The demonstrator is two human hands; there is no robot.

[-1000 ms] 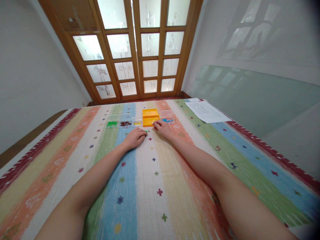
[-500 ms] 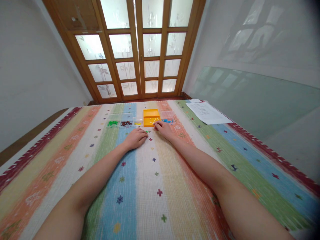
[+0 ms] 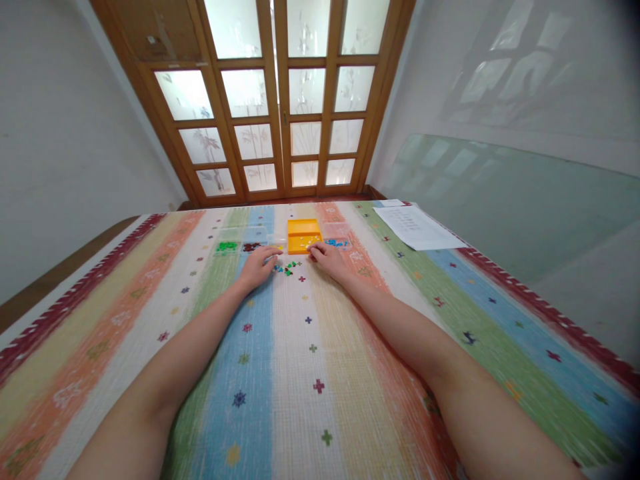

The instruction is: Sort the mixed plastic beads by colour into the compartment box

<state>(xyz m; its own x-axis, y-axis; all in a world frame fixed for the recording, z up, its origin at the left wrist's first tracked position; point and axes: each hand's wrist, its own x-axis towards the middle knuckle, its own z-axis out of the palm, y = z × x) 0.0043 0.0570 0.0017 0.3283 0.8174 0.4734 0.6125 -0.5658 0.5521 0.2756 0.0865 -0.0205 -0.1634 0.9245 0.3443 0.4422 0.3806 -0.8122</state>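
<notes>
My left hand [image 3: 259, 267] reaches over the front of the clear box of yellow pieces [image 3: 279, 248], with fingers stretched out and thumb apart. Whether its fingertips touch a yellow piece is too small to tell. Just right of that hand, a loose group of small green, blue and dark red pieces [image 3: 289, 269] lies on the cloth. My right hand [image 3: 326, 258] rests at the front right corner of the open orange box [image 3: 299, 248], which has small pale pieces inside. Its fingers are pinched together, and what they hold, if anything, cannot be made out.
Left of the orange box stand clear boxes of green pieces [image 3: 227, 247] and dark red pieces [image 3: 251, 247]. Blue pieces [image 3: 336, 243] sit in another clear box to the right. A printed sheet [image 3: 417, 228] lies farther right on the striped tablecloth [image 3: 295, 373].
My left hand has moved left and away from me, from the loose pieces to the yellow box, uncovering the small coloured pieces on the cloth. My right hand has stayed at the orange box.
</notes>
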